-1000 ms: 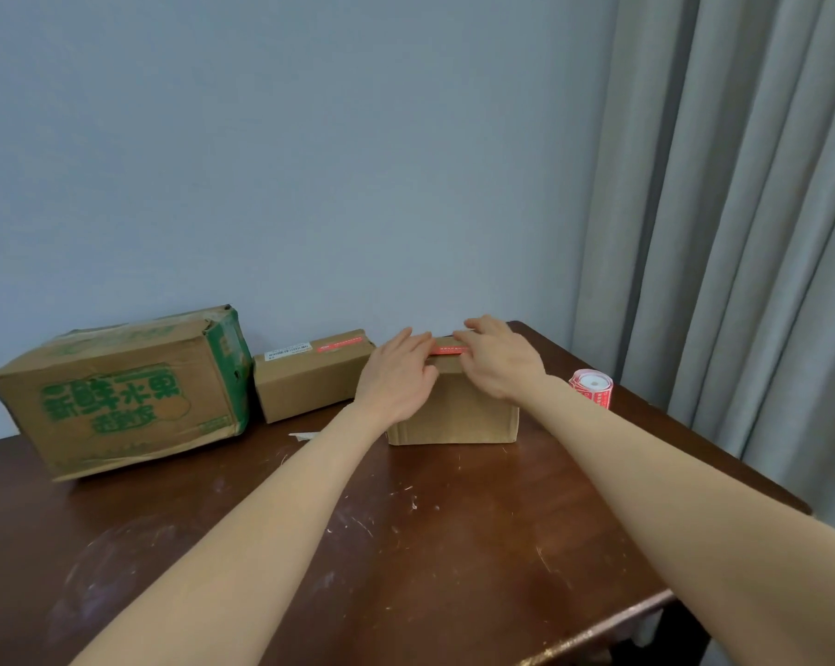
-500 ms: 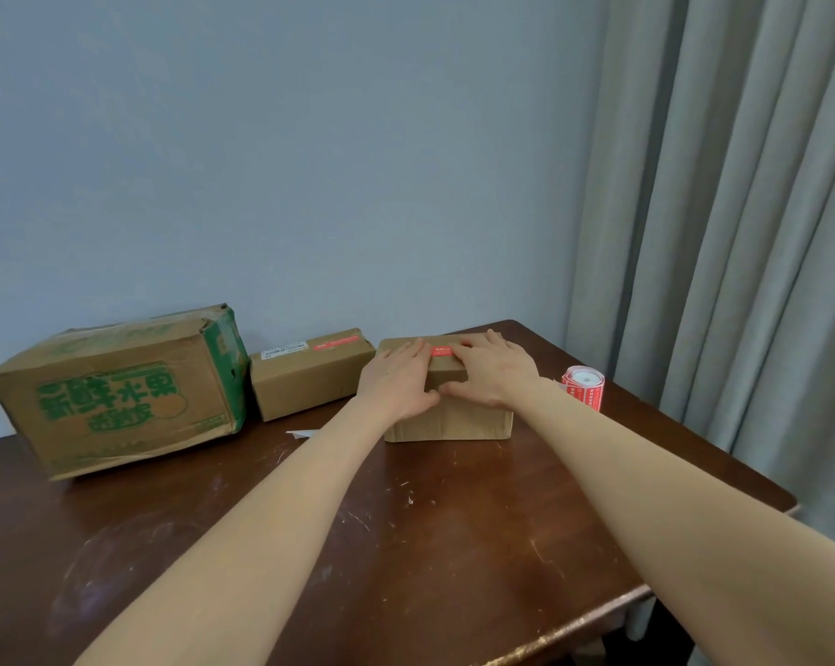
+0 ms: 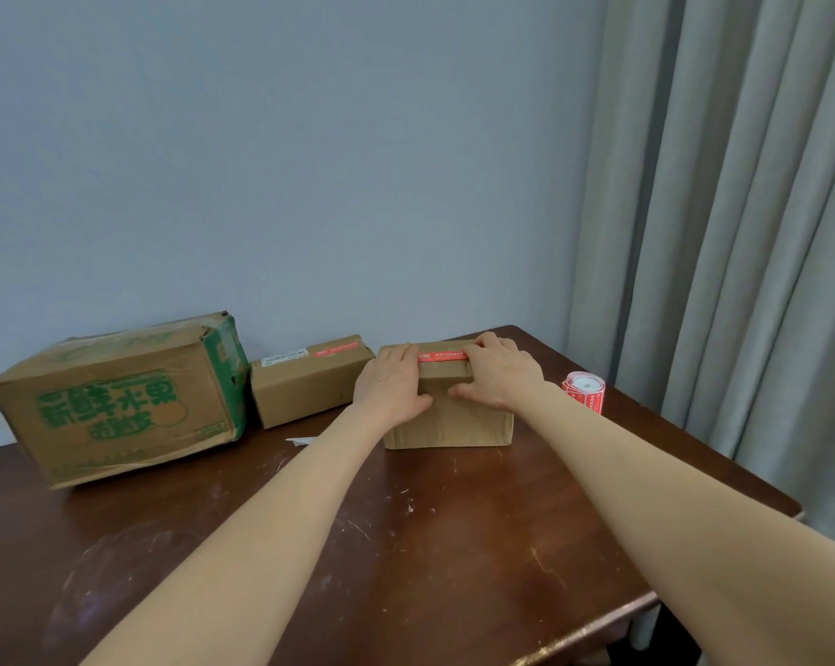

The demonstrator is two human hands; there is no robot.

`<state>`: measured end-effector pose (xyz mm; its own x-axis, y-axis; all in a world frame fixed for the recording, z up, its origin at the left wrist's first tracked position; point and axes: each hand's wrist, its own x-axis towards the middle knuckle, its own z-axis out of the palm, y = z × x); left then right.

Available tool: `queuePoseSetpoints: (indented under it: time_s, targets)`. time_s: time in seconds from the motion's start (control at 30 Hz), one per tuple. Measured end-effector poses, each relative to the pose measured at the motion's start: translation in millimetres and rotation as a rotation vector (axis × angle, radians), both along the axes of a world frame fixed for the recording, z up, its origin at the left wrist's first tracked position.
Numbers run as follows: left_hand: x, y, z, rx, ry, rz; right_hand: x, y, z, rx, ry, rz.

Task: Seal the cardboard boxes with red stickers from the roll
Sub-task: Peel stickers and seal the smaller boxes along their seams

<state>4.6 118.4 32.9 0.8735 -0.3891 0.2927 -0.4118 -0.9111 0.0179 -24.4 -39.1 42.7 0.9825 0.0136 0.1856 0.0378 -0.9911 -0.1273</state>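
A small brown cardboard box stands on the dark wooden table. A red sticker lies across its top seam. My left hand lies flat on the box's top left, fingers over the near edge. My right hand presses on the top right, fingers at the sticker's right end and thumb on the front face. The red sticker roll stands on the table to the right of the box, apart from both hands.
A narrow box with a red sticker and a white label sits to the left. A large box with green print lies at the far left. A white paper scrap lies between the boxes. Grey curtains hang to the right.
My hands have slid apart along the top of the small box, so more of the red sticker shows between them. The boxes and the roll have stayed in place.
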Motion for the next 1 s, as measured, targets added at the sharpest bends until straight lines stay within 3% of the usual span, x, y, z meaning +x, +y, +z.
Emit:
queuePoseSetpoints:
  time_s: [1.0]
  targets:
    - [2, -1, -5, 0.104, -0.063, -0.055, 2, 5, -12, 0.007, -0.071, 0.008]
